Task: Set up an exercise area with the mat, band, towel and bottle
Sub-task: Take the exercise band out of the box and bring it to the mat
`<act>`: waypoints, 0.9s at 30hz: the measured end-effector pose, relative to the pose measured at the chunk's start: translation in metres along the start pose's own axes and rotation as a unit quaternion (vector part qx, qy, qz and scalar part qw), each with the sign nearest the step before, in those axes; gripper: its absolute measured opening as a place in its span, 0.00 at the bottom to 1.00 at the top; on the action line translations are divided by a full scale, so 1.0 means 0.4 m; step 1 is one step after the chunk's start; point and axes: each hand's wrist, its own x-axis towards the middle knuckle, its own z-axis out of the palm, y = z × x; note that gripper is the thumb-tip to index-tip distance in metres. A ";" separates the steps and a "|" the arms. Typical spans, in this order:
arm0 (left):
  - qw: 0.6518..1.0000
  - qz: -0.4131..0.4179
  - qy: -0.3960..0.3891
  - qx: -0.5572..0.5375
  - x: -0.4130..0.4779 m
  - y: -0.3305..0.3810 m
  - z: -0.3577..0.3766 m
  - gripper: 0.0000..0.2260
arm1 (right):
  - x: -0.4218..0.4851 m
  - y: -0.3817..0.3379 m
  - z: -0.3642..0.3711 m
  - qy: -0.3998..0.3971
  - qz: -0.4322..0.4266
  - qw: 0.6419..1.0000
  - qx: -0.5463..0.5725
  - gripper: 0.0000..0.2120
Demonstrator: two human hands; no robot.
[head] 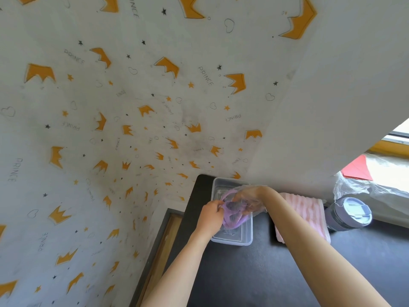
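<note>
We see a dark counter running along the wall. A clear plastic container sits on it at the far left corner. Just to its right lies a folded pink towel, and beside that stands a grey bottle with its lid closed. Crumpled clear plastic sheeting lies behind the bottle.

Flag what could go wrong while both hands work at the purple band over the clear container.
1. The left hand pinches the purple band while the right hand is veiled by the thin clear bag; a hard tug may make the band snap free.
2. The light clear container beneath could get dragged towards the counter edge on its left.
3. The right forearm crosses the pink towel, near the bottle; a jerk might knock it.
</note>
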 end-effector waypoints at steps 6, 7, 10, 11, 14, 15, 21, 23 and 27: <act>1.000 -0.016 -0.015 -0.015 -0.001 -0.002 -0.004 0.15 | 0.046 0.005 -0.014 0.018 -0.011 0.999 -0.045 0.18; 0.999 -0.018 -0.020 -0.018 -0.002 -0.002 -0.005 0.15 | 0.043 0.007 -0.010 0.029 -0.016 0.998 -0.047 0.19; 0.999 -0.021 -0.027 -0.026 -0.004 -0.004 -0.007 0.15 | -0.015 -0.010 0.017 0.062 -0.016 0.996 -0.060 0.17; 0.999 -0.022 -0.027 -0.026 -0.004 -0.004 -0.007 0.15 | -0.031 -0.014 0.026 0.071 -0.012 0.994 -0.076 0.17; 0.999 -0.027 -0.031 -0.032 -0.004 -0.001 -0.008 0.14 | -0.029 -0.001 0.031 0.069 -0.013 0.992 -0.101 0.12; 0.998 -0.028 -0.033 -0.034 -0.004 0.000 -0.009 0.14 | -0.022 0.010 0.035 0.078 -0.003 0.992 -0.099 0.11; 0.998 -0.024 -0.046 -0.025 -0.011 0.005 -0.015 0.14 | -0.008 0.037 0.055 0.144 -0.032 0.980 -0.131 0.17; 0.998 -0.021 -0.048 -0.024 -0.013 0.005 -0.016 0.14 | -0.002 0.046 0.056 0.167 -0.049 0.977 -0.120 0.20; 0.998 -0.013 -0.042 -0.038 -0.019 0.005 -0.019 0.14 | -0.002 0.051 0.056 0.179 -0.078 0.978 -0.069 0.10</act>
